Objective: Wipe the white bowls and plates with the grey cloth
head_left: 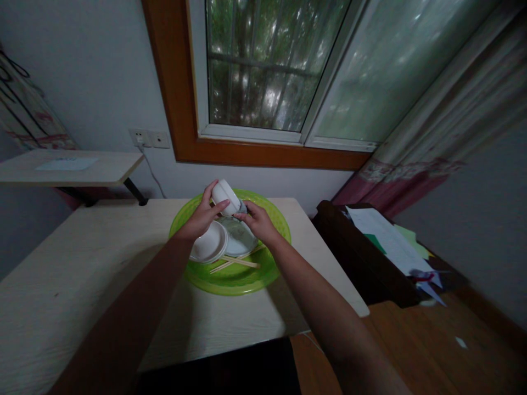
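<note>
My left hand (205,212) grips a white bowl (225,196) and holds it tilted on its side above a green plastic basin (230,288). At the bowl's right side, my right hand (258,221) is closed on a small grey piece that looks like cloth (242,208), which touches the bowl. Below the left hand, white dishes (209,243) lie stacked in the basin. Beside them is a pale round dish (239,237), partly hidden by the right hand. Several chopsticks (239,261) lie crossed in front of the dishes.
The basin stands on a pale wooden table (119,241). A raised shelf (102,170) with a paper on it is at the left. Behind are a window (267,66) and a wall socket (149,139). A dark box-like piece (349,252) with papers stands right.
</note>
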`<action>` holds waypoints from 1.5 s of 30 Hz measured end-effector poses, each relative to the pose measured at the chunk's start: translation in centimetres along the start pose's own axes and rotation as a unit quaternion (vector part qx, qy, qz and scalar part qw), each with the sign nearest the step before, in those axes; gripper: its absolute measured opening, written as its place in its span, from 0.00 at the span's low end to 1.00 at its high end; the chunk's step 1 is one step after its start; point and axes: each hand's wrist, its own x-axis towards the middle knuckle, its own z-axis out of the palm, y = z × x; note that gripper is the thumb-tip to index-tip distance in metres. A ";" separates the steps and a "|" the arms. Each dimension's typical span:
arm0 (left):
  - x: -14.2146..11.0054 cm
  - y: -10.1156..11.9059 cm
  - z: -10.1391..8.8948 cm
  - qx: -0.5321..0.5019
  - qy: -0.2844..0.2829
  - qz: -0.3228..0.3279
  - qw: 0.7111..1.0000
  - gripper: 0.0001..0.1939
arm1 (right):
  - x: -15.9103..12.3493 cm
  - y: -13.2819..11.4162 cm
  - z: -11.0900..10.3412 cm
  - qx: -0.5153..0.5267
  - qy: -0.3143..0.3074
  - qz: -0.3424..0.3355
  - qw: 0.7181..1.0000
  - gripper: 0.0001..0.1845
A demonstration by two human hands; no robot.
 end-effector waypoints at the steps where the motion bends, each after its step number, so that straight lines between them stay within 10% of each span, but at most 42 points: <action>1: 0.1 -0.1 -0.1 0.005 -0.001 0.005 1.000 0.46 | 0.0 0.0 0.0 0.007 0.000 0.007 1.000 0.16; 11: 0.5 -0.5 -0.8 0.153 0.002 0.098 0.983 0.43 | 0.0 0.0 0.0 0.087 -0.002 0.050 0.995 0.15; 29: 0.2 0.0 -0.4 0.122 0.000 0.080 0.989 0.43 | 0.1 -0.2 -0.2 0.119 0.011 0.064 0.991 0.18; 45: 0.0 0.1 -0.2 0.296 -0.025 0.221 0.929 0.44 | 0.0 -0.7 -0.4 0.121 0.023 0.084 0.989 0.21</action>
